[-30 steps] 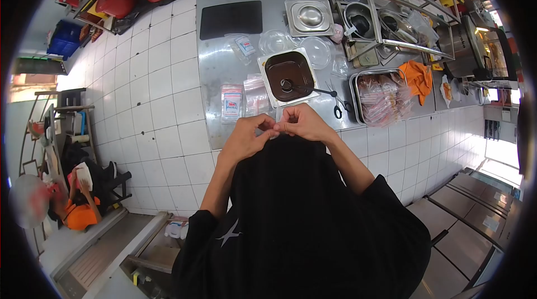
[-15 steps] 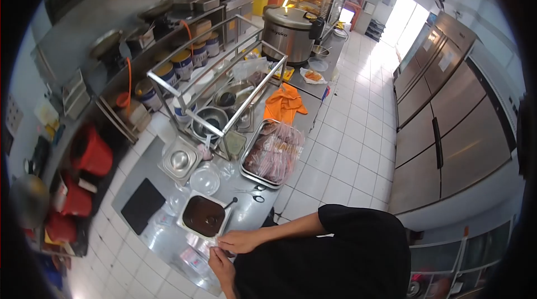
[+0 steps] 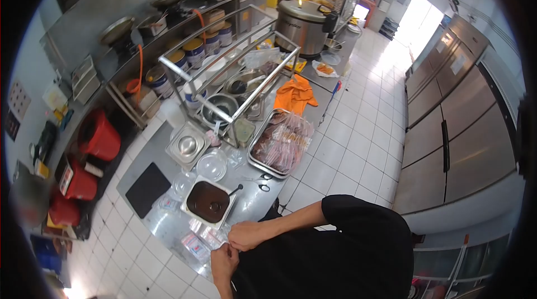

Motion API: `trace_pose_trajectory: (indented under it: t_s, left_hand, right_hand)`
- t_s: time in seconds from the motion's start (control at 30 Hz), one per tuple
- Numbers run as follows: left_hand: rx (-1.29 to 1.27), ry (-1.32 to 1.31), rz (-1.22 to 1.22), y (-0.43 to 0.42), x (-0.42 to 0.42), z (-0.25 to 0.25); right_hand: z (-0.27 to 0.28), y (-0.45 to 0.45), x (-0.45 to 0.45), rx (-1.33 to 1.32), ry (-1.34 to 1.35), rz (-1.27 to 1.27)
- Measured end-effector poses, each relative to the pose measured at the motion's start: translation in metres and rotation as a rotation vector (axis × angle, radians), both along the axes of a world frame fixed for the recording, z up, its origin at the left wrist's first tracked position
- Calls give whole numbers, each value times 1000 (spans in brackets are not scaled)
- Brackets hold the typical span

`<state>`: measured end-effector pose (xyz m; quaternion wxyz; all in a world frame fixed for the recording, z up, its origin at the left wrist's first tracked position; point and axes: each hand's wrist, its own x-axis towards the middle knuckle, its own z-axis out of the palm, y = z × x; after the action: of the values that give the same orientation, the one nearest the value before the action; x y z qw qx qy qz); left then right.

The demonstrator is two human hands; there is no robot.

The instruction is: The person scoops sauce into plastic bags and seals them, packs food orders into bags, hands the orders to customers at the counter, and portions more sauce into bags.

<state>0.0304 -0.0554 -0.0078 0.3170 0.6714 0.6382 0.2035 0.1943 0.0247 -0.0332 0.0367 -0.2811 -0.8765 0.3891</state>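
Observation:
My right hand point(image 3: 244, 236) and my left hand point(image 3: 224, 260) meet at the near edge of the steel table. Both have their fingers pinched together on what looks like a clear plastic bag point(image 3: 211, 236); its gripped part is mostly hidden. Just beyond my hands stands a square steel pan of dark brown sauce point(image 3: 208, 203), with a dark-handled ladle point(image 3: 237, 189) resting in it. Flat printed plastic packets point(image 3: 196, 247) lie beside my left hand.
A tray of bagged meat point(image 3: 281, 145) stands right of the pan, with scissors point(image 3: 264, 182) near it. Clear plastic lids point(image 3: 211, 166), a black mat point(image 3: 147, 190) and a steel container point(image 3: 188, 146) lie farther off. A metal rack frame point(image 3: 232, 114) rises behind.
The view has shifted, so the table and its things sit slightly further right and higher. My hands stay close together, fingers still pinched, and the knuckles have turned slightly.

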Motion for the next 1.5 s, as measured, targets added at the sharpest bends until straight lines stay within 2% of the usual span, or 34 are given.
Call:
trace_pose_trajectory:
  t_s: [0.07, 0.13, 0.17, 0.2, 0.23, 0.33, 0.43, 0.53, 0.57, 0.67, 0.7, 0.77, 0.83, 0.93, 1.03, 1.07, 1.17, 1.3, 1.37, 1.5]
  left_hand:
    - [57, -9, 42, -8, 1, -8]
    - [24, 126, 98, -14, -15, -26]
    - [42, 6, 173, -15, -16, -20]
    - [138, 51, 145, -19, -18, -24]
    - [74, 13, 175, -16, -13, -1]
    - [162, 23, 209, -17, -7, 11]
    - [170, -69, 344, -15, 0, -1]
    - [168, -101, 383, -9, -9, -1]
    - [154, -102, 379, -11, -12, 2]
    - [349, -100, 167, -10, -12, 7]
    - [316, -130, 106, -11, -12, 19]
    - [281, -170, -3, -11, -14, 30]
    - [360, -60, 40, -9, -7, 25]
    - [465, -9, 132, -3, -6, -6]
    - [511, 36, 174, 4, -13, -15]
    - [505, 36, 190, 6, -15, -12]
    - [472, -9, 176, 12, -19, -16]
    - [483, -108, 5, 21, -14, -22]
    - [526, -219, -51, 25, -13, -34]
    - [398, -220, -73, 20, -8, -38]
  right_hand:
    - [6, -3, -3, -16, -41, -18]
    - [10, 0, -1, 55, -106, -14]
    - [11, 1, -1, -9, -109, 0]
    - [11, 0, -5, -83, -134, 24]
    - [15, 1, -3, -99, -35, 33]
    - [43, 9, -7, -53, 41, 85]
    - [60, 15, -9, -93, -64, 90]
    - [59, 25, -6, 35, -235, 82]
    - [61, 29, -6, 25, -215, 91]
    - [61, 37, -3, -68, -144, 126]
    - [67, 42, -5, -79, -157, 143]
    - [69, 45, -5, -162, 3, 102]
    - [82, 47, -7, -211, -90, 111]
    - [83, 40, -3, -85, -58, 139]
    - [84, 16, -5, 146, 284, -162]
    - [86, 13, -1, 104, 319, -159]
    - [96, -1, -1, -178, 223, -69]
    - [62, 8, -6, -206, -22, 47]
    - [56, 15, -4, -219, -48, 104]
    - [60, 24, 1, -210, -71, 171]
